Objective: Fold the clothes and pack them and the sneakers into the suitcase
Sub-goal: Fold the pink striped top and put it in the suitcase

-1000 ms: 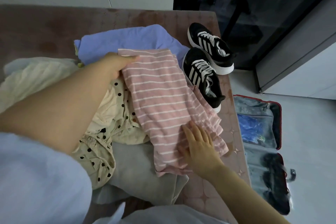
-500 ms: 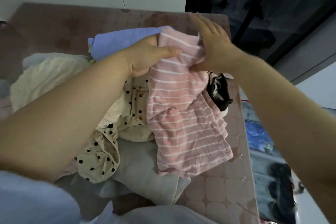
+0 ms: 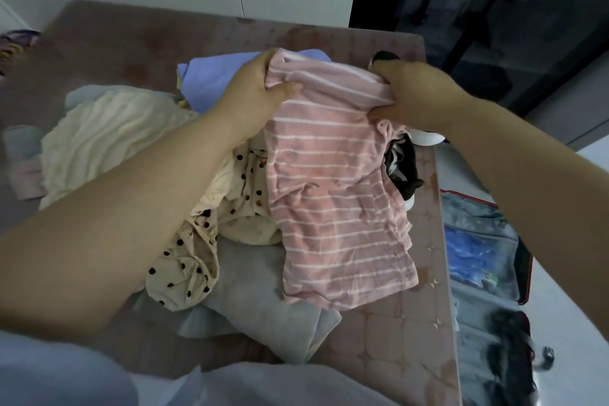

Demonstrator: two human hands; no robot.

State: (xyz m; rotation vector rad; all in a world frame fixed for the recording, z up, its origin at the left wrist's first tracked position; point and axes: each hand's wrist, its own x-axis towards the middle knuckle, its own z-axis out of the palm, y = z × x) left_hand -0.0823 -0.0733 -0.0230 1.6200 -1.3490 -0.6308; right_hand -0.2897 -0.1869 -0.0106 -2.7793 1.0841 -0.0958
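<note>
Both grips closed. The left hand point(image 3: 253, 89) has its fingers curled round the top left corner of the striped shirt point(image 3: 329, 201). The right hand point(image 3: 418, 95) bunches the top right corner the same way. The cloth is stretched between the hands with its far edge lifted. The rest slopes down toward the person, and the lower hem lies on the surface point(image 3: 395, 339) and partly over a grey garment point(image 3: 263, 306).

Judgement: held by its two top corners, the shirt hangs out flat and the creases can drop before a fold. No fold made yet.

Left of the shirt and partly under it:
- a polka-dot garment point(image 3: 184, 267), crumpled
- a cream garment point(image 3: 108, 142) beyond it
- a lilac garment point(image 3: 211, 79) behind the left hand

All are loose and unfolded.

The sneakers point(image 3: 403, 168) are black and white, mostly hidden behind the shirt and right hand. Bits show near the right edge of the surface.

The suitcase point(image 3: 526, 273) lies open on the floor just beside that edge. Something blue and something dark are inside, too blurred to name.

Judgement: the suitcase is parked close so folded pieces can go straight over the edge. Packing of this pile has barely begun.
</note>
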